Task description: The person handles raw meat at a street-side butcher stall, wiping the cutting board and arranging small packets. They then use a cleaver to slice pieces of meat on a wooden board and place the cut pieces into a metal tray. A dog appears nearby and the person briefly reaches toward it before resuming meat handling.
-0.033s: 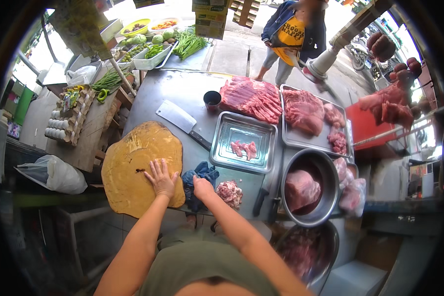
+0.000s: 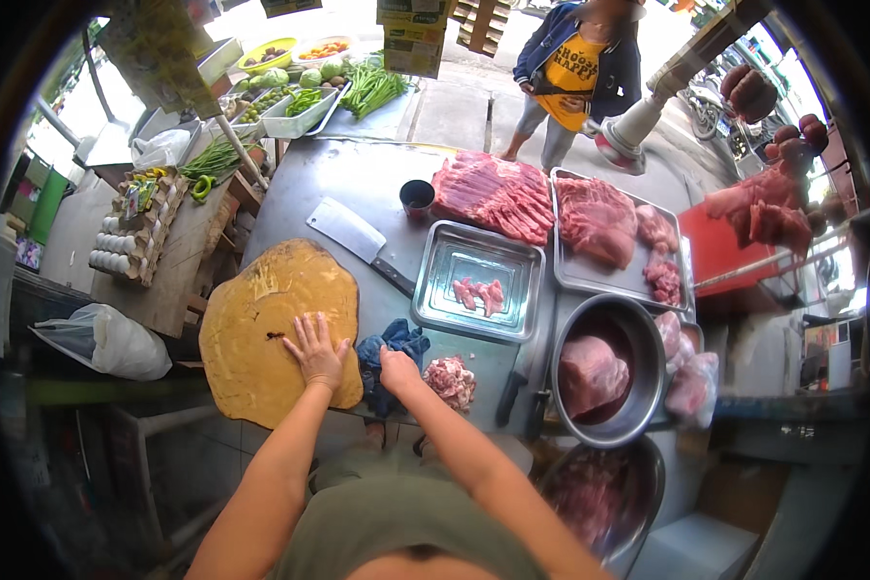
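My left hand (image 2: 319, 353) lies flat with fingers spread on a round wooden chopping block (image 2: 251, 290). My right hand (image 2: 398, 372) is closed on a crumpled dark blue cloth (image 2: 396, 338) beside the block's right edge. Just right of that hand is a small heap of chopped meat (image 2: 449, 380). A cleaver (image 2: 348, 228) rests on the metal table (image 2: 300, 174) beyond the block, its dark handle towards the steel tray (image 2: 532, 324), which holds a few small meat pieces (image 2: 478, 296). A dark-handled knife (image 2: 512, 396) lies right of the heap.
A ribbed meat slab (image 2: 493, 193), a dark cup (image 2: 417, 196) and another meat tray (image 2: 688, 280) line the far side. At right stand a steel pot (image 2: 655, 382) with meat and bagged meat (image 2: 691, 387). Egg trays (image 2: 130, 237) sit left. A person (image 2: 575, 72) stands beyond the table.
The person across the table has shifted an arm slightly. My hands and the things on the table stay where they were.
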Available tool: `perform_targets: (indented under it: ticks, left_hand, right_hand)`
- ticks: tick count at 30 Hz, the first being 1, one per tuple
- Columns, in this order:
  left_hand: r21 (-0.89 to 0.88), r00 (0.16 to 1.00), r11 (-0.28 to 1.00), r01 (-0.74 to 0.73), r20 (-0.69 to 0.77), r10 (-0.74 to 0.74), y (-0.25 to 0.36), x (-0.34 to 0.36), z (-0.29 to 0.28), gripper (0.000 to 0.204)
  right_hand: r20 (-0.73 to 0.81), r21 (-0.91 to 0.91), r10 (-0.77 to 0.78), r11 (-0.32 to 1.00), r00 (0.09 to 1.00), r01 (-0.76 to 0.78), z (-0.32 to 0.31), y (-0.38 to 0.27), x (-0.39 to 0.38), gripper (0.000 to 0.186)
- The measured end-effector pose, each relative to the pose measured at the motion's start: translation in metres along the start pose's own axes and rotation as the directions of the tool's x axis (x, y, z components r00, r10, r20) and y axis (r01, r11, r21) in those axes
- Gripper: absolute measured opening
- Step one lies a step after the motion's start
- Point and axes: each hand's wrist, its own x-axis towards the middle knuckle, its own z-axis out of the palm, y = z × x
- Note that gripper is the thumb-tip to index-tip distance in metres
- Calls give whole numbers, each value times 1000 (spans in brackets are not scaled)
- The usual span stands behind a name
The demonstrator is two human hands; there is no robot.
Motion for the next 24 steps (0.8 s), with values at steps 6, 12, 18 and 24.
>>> perform_targets:
  ticks: [6, 12, 18, 24]
  left_hand:
    - [-24, 1000, 1000, 13, -10, -14, 1, 1, -3, 83]
    - [-27, 1000, 999, 26, 11, -25, 1, 0, -4, 82]
    - [-17, 998, 999, 46, 37, -45, 0, 1, -5, 80]
    - [22, 997, 998, 62, 44, -63, 4, 2, -5, 78]
  right_hand:
    - [-117, 218, -54, 973, 992, 79, -33, -33, -21, 44]
    - [-379, 353, -166, 883, 910, 308, -73, -60, -39, 54]
    - [-340, 221, 20, 973, 940, 59, -77, -49, -34, 78]
    - [-302, -231, -127, 971, 945, 56, -39, -16, -36, 61]
